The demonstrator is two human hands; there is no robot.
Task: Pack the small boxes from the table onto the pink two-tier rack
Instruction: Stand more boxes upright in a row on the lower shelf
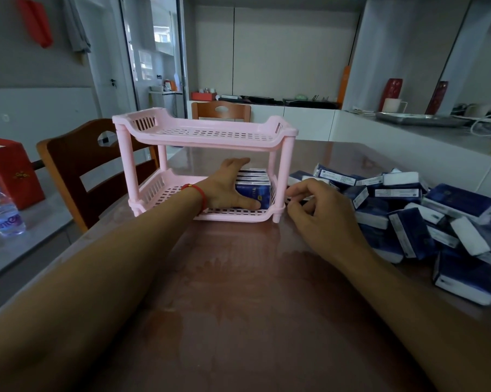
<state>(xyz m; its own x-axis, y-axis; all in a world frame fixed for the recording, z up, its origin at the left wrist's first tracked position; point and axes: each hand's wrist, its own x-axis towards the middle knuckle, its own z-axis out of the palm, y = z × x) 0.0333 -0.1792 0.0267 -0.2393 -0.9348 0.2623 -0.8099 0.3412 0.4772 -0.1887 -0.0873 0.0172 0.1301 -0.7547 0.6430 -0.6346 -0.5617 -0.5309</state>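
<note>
The pink two-tier rack (201,134) stands on the brown table, its upper shelf bare. Several small blue-and-white boxes (252,182) stand upright in a row at the right end of the lower shelf. My left hand (227,188) reaches into the lower shelf and presses flat against the left side of that row, thumb along the front box. My right hand (315,207) hovers just right of the rack's front right post, fingers loosely curled and holding nothing. A loose heap of the same boxes (413,210) lies on the table to the right.
A brown wooden chair (77,171) stands left of the rack, another behind it. A water bottle (5,213) and a red box (6,171) sit on a grey surface at the left. A white counter with vases runs along the right.
</note>
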